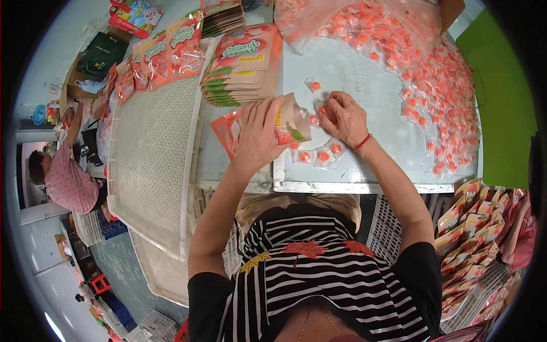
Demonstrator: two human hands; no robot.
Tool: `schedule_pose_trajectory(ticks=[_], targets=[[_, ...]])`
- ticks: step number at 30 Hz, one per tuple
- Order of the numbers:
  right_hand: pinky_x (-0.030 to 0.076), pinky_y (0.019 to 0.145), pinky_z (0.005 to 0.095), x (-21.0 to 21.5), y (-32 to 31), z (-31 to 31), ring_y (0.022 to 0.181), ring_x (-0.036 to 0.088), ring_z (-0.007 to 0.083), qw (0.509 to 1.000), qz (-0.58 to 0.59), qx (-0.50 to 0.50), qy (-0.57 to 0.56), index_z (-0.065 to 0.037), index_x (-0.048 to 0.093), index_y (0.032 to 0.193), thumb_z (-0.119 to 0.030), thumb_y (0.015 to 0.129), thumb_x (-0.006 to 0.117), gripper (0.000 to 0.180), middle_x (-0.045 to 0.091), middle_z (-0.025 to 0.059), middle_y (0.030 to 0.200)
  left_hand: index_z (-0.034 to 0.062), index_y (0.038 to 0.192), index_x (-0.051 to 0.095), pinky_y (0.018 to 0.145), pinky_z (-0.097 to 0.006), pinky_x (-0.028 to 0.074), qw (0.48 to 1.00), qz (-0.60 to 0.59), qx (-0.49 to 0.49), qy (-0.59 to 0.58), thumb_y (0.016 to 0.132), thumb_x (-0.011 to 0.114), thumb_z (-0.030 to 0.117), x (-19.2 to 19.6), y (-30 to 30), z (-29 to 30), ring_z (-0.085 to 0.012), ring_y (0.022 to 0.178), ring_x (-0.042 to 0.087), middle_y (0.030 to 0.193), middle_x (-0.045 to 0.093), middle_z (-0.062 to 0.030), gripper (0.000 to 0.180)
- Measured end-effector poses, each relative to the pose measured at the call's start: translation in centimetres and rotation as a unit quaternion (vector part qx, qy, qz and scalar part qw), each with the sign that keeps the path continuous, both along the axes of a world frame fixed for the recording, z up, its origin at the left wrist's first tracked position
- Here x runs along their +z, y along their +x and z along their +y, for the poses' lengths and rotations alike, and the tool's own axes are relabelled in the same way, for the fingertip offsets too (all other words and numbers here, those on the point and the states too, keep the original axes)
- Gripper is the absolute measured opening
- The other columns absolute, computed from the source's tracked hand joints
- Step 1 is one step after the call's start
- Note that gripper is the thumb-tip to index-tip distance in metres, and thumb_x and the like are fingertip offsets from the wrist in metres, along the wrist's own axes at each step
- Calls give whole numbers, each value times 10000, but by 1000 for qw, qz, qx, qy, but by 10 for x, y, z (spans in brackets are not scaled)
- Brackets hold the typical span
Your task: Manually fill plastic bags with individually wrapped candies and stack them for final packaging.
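My left hand [257,135] is closed round a pink-and-orange candy pouch [295,121], which lies tilted over the table with its mouth toward my right hand. The fingers of my right hand [346,121] are bunched together on a clear-wrapped orange candy [323,109] beside that mouth. Just below the hands lie several loose wrapped candies [323,156] on the white tabletop [359,174]. Another wrapped candy [314,85] rests above the pouch. How much the pouch holds is hidden.
A large heap of wrapped candies [439,108] covers the table's right side. Flat pouches [242,62] are stacked at the back left. White mesh trays [154,148] stand left, with filled pouches [185,48] at the far end. Crates of pouches [470,239] sit lower right. A co-worker [71,179] works far left.
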State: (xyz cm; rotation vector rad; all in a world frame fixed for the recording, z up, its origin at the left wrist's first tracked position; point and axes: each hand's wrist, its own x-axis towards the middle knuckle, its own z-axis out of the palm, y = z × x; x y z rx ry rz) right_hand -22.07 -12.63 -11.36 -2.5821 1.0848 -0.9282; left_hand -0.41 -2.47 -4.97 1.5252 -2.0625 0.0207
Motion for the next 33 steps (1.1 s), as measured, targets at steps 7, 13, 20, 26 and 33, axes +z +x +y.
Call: schedule_pose_trajectory(ticks=[7, 13, 20, 26, 33], targets=[[511, 619, 317, 43, 16, 0, 672, 625, 254, 984, -138, -7, 111, -43, 608, 929, -175, 752, 659, 226, 622, 101, 870, 4, 1340, 341, 998, -463, 340, 999, -17, 21, 32, 599, 808, 225, -2, 1, -8, -366, 1163, 439, 1256, 457, -184, 904], [499, 617, 283, 72, 20, -4, 666, 618, 169, 977, -100, 107, 152, -32, 618, 934, -135, 762, 668, 207, 628, 73, 838, -7, 1346, 339, 1005, -468, 343, 999, -25, -23, 23, 579, 829, 297, -1, 3, -12, -365, 1171, 443, 1277, 455, -187, 960], [466, 623, 249, 72, 17, -7, 676, 558, 92, 947, -187, 65, 253, -16, 626, 923, -113, 780, 680, 181, 609, 21, 754, 1, 1342, 347, 1010, -466, 343, 999, -9, -5, 33, 571, 834, 312, 0, 1, -11, -369, 1182, 438, 1278, 456, -192, 964], [504, 639, 360, 85, 27, 8, 695, 619, 297, 984, -19, 48, 171, -17, 643, 874, -235, 762, 652, 246, 623, 135, 813, 1, 1340, 348, 1006, -474, 338, 1000, 13, -16, 14, 569, 832, 261, -3, -4, -12, -378, 1172, 441, 1272, 456, -199, 946], [506, 620, 374, 84, 25, 11, 680, 625, 310, 983, -6, 82, 162, -20, 664, 837, -207, 748, 644, 209, 627, 131, 790, 9, 1321, 366, 994, -474, 335, 1000, 21, -3, 16, 549, 830, 255, 0, -2, -14, -371, 1155, 439, 1243, 455, -194, 934]])
